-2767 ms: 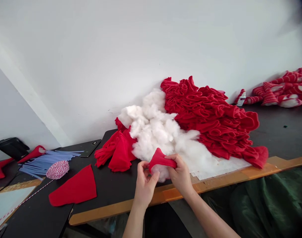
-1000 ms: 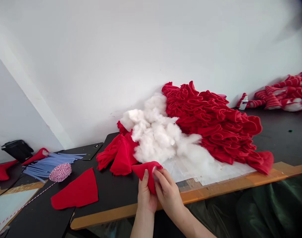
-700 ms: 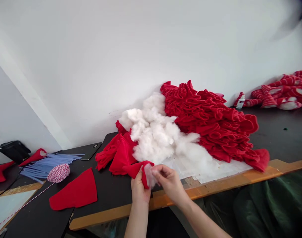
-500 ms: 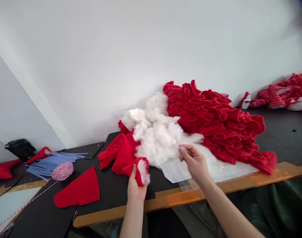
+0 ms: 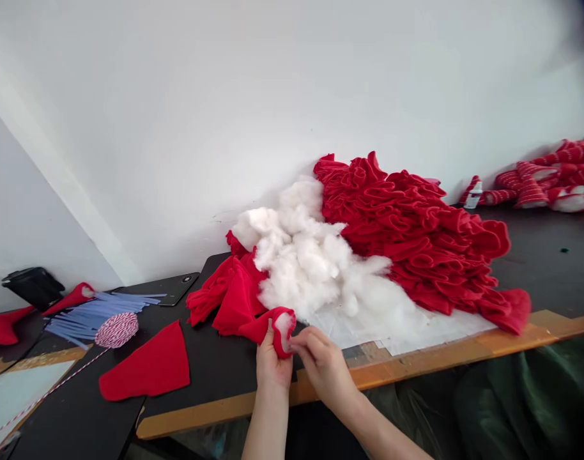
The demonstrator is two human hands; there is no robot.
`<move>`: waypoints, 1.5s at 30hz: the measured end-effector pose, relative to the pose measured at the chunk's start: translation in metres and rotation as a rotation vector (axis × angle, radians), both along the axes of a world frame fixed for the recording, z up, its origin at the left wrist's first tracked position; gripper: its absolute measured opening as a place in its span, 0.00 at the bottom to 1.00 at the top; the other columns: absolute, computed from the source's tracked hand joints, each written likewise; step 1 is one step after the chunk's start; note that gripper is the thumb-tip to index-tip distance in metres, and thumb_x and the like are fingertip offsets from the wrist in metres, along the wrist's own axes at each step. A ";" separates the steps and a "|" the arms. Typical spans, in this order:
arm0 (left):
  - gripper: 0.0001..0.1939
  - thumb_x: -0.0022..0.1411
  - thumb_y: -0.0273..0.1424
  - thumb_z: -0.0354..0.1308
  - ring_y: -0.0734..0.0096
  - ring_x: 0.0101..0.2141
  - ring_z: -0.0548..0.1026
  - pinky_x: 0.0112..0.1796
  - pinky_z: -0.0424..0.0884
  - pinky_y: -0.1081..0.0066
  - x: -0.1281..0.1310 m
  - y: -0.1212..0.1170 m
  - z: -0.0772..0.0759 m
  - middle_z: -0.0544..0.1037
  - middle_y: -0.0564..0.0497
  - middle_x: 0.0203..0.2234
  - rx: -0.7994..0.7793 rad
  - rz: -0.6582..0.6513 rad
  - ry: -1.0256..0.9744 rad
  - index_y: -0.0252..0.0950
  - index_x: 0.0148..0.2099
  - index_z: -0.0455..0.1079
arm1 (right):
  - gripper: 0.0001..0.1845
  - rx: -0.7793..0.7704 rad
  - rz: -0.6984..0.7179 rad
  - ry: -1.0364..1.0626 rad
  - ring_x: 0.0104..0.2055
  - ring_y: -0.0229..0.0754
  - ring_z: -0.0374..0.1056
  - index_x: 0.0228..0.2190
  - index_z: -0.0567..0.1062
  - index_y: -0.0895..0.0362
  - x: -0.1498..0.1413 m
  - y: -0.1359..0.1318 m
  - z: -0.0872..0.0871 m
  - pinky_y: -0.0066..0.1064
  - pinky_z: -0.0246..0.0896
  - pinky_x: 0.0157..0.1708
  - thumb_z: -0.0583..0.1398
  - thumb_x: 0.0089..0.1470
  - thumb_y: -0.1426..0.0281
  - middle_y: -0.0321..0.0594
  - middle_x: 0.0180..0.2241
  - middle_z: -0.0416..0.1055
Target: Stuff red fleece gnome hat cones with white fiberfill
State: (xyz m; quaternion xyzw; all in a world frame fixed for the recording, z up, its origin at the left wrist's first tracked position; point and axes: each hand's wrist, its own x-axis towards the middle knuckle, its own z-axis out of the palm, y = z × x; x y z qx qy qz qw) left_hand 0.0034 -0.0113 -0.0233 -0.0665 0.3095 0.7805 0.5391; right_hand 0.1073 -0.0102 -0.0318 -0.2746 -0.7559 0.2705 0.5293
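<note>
My left hand point(image 5: 273, 364) grips a red fabric pouch point(image 5: 256, 329) near its open end, thumb on top. White stuffing point(image 5: 284, 327) shows inside that opening. At the opening's right rim, my right hand point(image 5: 323, 364) is closed in a pinch with its fingertips against the edge. Whatever lies between those fingertips is too small to make out. Just behind the hands, a fluffy heap of white fiberfill point(image 5: 301, 268) rests partly on a white plastic sheet point(image 5: 416, 326). Red fabric pieces point(image 5: 215, 291) lie bunched to the left of the heap.
A large pile of red fabric pieces point(image 5: 416, 236) leans toward the wall. Farther right are a small white bottle point(image 5: 473, 195) and striped stuffed items point(image 5: 531, 185). On the left lie a flat red piece point(image 5: 151, 367), red-and-white twine point(image 5: 116, 330), blue strips point(image 5: 88, 313) and a black phone point(image 5: 179, 289).
My right hand has moved left and down from beside the fiberfill to the pouch's opening. The left hand and pouch have shifted slightly right, and less stuffing bulges from the opening.
</note>
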 end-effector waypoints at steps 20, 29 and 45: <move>0.23 0.50 0.26 0.65 0.64 0.40 0.77 0.42 0.72 0.67 0.034 -0.016 -0.012 0.78 0.46 0.40 0.263 -0.052 0.320 0.38 0.50 0.65 | 0.20 -0.766 0.296 0.587 0.41 0.48 0.68 0.38 0.73 0.56 0.006 0.002 0.012 0.39 0.64 0.44 0.60 0.51 0.54 0.43 0.38 0.74; 0.17 0.53 0.29 0.63 0.61 0.36 0.78 0.37 0.75 0.67 0.024 -0.022 -0.007 0.79 0.39 0.37 0.127 -0.049 0.240 0.30 0.45 0.69 | 0.17 -0.900 0.430 0.630 0.31 0.39 0.66 0.30 0.74 0.57 0.013 0.003 0.010 0.30 0.61 0.34 0.67 0.42 0.57 0.37 0.27 0.72; 0.11 0.51 0.22 0.60 0.68 0.26 0.77 0.26 0.74 0.72 0.009 -0.013 -0.005 0.79 0.46 0.29 0.014 -0.008 0.198 0.30 0.40 0.71 | 0.16 -0.558 0.046 0.472 0.41 0.48 0.67 0.23 0.72 0.55 0.024 0.026 0.020 0.42 0.64 0.42 0.63 0.44 0.55 0.43 0.36 0.71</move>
